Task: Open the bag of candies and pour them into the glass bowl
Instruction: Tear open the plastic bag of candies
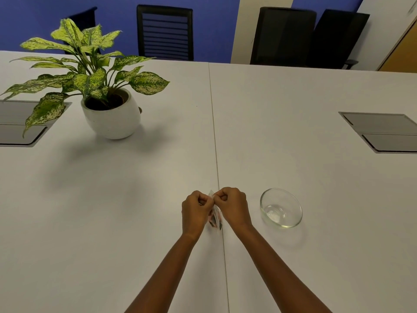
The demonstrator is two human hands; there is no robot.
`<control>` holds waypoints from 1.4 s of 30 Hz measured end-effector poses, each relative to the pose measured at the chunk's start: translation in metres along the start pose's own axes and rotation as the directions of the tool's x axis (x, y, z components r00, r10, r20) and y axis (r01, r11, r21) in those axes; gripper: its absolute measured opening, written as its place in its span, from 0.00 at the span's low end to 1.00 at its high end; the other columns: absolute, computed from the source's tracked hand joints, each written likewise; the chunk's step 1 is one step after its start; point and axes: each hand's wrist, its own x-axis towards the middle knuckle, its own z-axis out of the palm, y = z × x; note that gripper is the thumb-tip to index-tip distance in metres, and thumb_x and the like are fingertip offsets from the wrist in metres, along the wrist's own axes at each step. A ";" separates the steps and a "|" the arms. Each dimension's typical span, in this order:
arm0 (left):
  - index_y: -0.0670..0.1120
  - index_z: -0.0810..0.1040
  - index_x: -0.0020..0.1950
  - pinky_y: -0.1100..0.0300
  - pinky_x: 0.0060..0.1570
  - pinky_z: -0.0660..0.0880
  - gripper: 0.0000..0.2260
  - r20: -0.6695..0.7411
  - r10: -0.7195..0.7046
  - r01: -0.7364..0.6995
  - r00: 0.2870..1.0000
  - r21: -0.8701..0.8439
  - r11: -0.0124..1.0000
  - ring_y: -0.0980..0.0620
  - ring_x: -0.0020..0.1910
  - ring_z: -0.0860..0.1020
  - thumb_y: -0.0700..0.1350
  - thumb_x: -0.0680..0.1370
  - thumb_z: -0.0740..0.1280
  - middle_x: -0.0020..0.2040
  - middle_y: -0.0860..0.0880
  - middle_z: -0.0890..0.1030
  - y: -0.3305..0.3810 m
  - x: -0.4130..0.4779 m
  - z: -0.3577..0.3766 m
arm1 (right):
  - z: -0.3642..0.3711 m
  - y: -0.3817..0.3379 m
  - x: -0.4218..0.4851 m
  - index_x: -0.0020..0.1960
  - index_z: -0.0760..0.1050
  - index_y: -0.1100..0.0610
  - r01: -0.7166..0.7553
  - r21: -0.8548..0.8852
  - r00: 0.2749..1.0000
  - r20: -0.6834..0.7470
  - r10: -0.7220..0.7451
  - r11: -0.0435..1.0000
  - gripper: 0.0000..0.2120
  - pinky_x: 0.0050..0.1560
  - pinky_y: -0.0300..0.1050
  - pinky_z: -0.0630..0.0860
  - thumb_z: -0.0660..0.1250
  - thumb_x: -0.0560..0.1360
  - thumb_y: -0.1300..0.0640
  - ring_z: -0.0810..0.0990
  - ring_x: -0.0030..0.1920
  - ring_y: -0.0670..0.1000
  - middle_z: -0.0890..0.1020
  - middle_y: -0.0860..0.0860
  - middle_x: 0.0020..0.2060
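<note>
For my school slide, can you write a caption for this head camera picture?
Left hand and right hand pinch the candy bag beside an empty glass bowl.

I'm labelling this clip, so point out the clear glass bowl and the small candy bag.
clear glass bowl (293,205): head view, right side of its wall.
small candy bag (217,219): head view, lower part between the hands.

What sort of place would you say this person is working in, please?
Probably an office meeting room: a long white table with flush cable hatches, black office chairs along the far side, and a potted plant as decoration.
</note>
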 end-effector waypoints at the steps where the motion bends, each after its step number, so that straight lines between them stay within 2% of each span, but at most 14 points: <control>1: 0.39 0.74 0.39 0.54 0.40 0.79 0.05 -0.001 -0.002 0.002 1.000 -0.004 1.000 0.46 0.36 0.78 0.39 0.74 0.66 0.35 0.44 0.77 0.000 0.000 0.001 | -0.001 0.000 0.000 0.47 0.80 0.66 0.003 -0.003 1.000 -0.001 -0.003 1.000 0.08 0.43 0.37 0.75 0.65 0.74 0.61 0.83 0.43 0.55 0.84 0.61 0.44; 4: 0.40 0.73 0.38 0.64 0.34 0.75 0.06 -0.003 -0.012 0.012 1.000 -0.003 1.000 0.49 0.32 0.77 0.38 0.74 0.66 0.30 0.50 0.75 0.000 0.000 0.003 | -0.001 -0.001 0.000 0.47 0.80 0.66 0.002 -0.016 1.000 -0.002 -0.002 1.000 0.08 0.41 0.37 0.72 0.65 0.74 0.61 0.82 0.42 0.55 0.84 0.61 0.43; 9: 0.42 0.72 0.36 0.68 0.33 0.73 0.08 -0.035 -0.017 0.016 0.999 -0.010 1.000 0.51 0.31 0.75 0.38 0.74 0.66 0.30 0.50 0.74 0.000 -0.002 0.005 | -0.004 -0.002 -0.001 0.47 0.79 0.65 0.006 -0.063 1.000 -0.015 -0.007 0.998 0.08 0.41 0.37 0.71 0.64 0.75 0.61 0.82 0.43 0.55 0.84 0.60 0.44; 11: 0.46 0.70 0.33 0.68 0.32 0.72 0.11 -0.054 -0.014 0.013 0.998 -0.004 1.000 0.53 0.30 0.74 0.38 0.74 0.67 0.29 0.51 0.73 0.001 -0.002 0.005 | -0.007 -0.002 -0.001 0.47 0.79 0.65 0.013 -0.082 0.999 -0.030 -0.016 0.997 0.08 0.40 0.38 0.70 0.64 0.74 0.61 0.82 0.43 0.54 0.84 0.60 0.44; 13: 0.45 0.70 0.33 0.67 0.33 0.72 0.11 -0.047 -0.013 0.013 0.999 -0.001 1.000 0.50 0.31 0.74 0.37 0.74 0.67 0.30 0.50 0.74 0.004 -0.002 0.006 | -0.009 -0.002 0.001 0.47 0.79 0.65 0.013 -0.079 1.000 -0.026 -0.015 0.997 0.08 0.40 0.38 0.70 0.65 0.74 0.60 0.82 0.43 0.55 0.84 0.60 0.44; 16: 0.40 0.74 0.39 0.58 0.38 0.77 0.05 -0.029 -0.010 0.009 1.000 -0.021 1.000 0.46 0.36 0.77 0.38 0.74 0.66 0.35 0.46 0.77 0.008 -0.002 0.007 | -0.010 -0.002 0.001 0.48 0.79 0.65 0.007 -0.053 1.000 -0.022 -0.008 0.999 0.09 0.41 0.38 0.72 0.65 0.74 0.60 0.82 0.43 0.55 0.84 0.60 0.44; 18: 0.37 0.76 0.43 0.54 0.43 0.78 0.05 -0.015 -0.006 0.005 1.000 -0.034 0.999 0.45 0.39 0.78 0.39 0.75 0.65 0.39 0.42 0.78 0.010 -0.003 0.008 | -0.011 -0.002 0.001 0.48 0.80 0.65 0.007 -0.018 0.999 -0.031 -0.008 1.000 0.09 0.40 0.37 0.72 0.66 0.74 0.59 0.82 0.42 0.54 0.85 0.60 0.44; 20: 0.36 0.76 0.48 0.53 0.44 0.79 0.08 -0.005 -0.014 0.013 1.000 -0.031 0.999 0.45 0.41 0.78 0.40 0.75 0.65 0.42 0.42 0.78 0.011 -0.004 0.010 | -0.013 -0.003 0.001 0.48 0.80 0.66 -0.001 0.017 0.999 -0.042 0.001 1.000 0.09 0.40 0.36 0.72 0.66 0.74 0.60 0.82 0.41 0.53 0.85 0.60 0.44; 22: 0.36 0.75 0.50 0.57 0.41 0.78 0.10 0.012 -0.027 0.028 1.000 -0.020 0.999 0.47 0.40 0.78 0.43 0.76 0.65 0.41 0.44 0.77 0.010 -0.008 0.011 | -0.015 -0.004 0.003 0.47 0.80 0.66 -0.022 0.054 0.998 -0.055 0.025 0.998 0.08 0.38 0.34 0.72 0.66 0.73 0.62 0.81 0.40 0.52 0.85 0.60 0.43; 29: 0.34 0.77 0.46 0.63 0.36 0.76 0.09 0.014 -0.040 0.041 0.999 -0.029 0.999 0.47 0.37 0.78 0.40 0.76 0.64 0.39 0.42 0.79 0.011 -0.011 0.015 | -0.017 -0.003 0.004 0.49 0.79 0.66 -0.102 0.154 0.994 -0.028 0.108 0.983 0.09 0.45 0.42 0.78 0.65 0.74 0.62 0.82 0.44 0.56 0.84 0.61 0.45; 32: 0.33 0.78 0.45 0.54 0.42 0.79 0.08 0.008 -0.048 0.048 0.999 -0.038 0.998 0.46 0.37 0.79 0.39 0.76 0.64 0.41 0.36 0.82 0.012 -0.006 0.014 | -0.017 0.001 0.002 0.48 0.79 0.67 -0.178 0.188 0.984 0.041 0.173 0.966 0.09 0.51 0.51 0.81 0.66 0.73 0.60 0.83 0.44 0.58 0.84 0.63 0.45; 37: 0.33 0.78 0.45 0.51 0.46 0.79 0.08 0.014 -0.063 0.063 0.998 -0.039 0.997 0.43 0.38 0.80 0.38 0.75 0.64 0.44 0.34 0.82 0.009 -0.006 0.014 | -0.019 0.006 0.002 0.45 0.80 0.68 -0.188 0.158 0.982 0.060 0.181 0.969 0.07 0.45 0.49 0.81 0.65 0.73 0.65 0.80 0.35 0.53 0.84 0.65 0.43; 40: 0.33 0.78 0.45 0.50 0.46 0.80 0.08 0.014 -0.060 0.060 0.998 -0.037 0.997 0.40 0.39 0.81 0.38 0.75 0.65 0.44 0.34 0.82 0.010 -0.006 0.015 | -0.019 0.006 0.003 0.44 0.79 0.69 -0.156 0.116 0.988 0.022 0.155 0.981 0.07 0.47 0.52 0.82 0.65 0.72 0.65 0.81 0.37 0.56 0.84 0.64 0.41; 42: 0.33 0.78 0.45 0.52 0.46 0.80 0.08 0.011 -0.051 0.051 0.999 -0.024 0.998 0.42 0.39 0.80 0.38 0.75 0.65 0.44 0.35 0.82 0.011 -0.006 0.015 | -0.018 0.005 0.003 0.45 0.80 0.68 -0.125 0.078 0.992 -0.001 0.125 0.989 0.07 0.47 0.51 0.82 0.66 0.72 0.64 0.83 0.40 0.58 0.84 0.63 0.41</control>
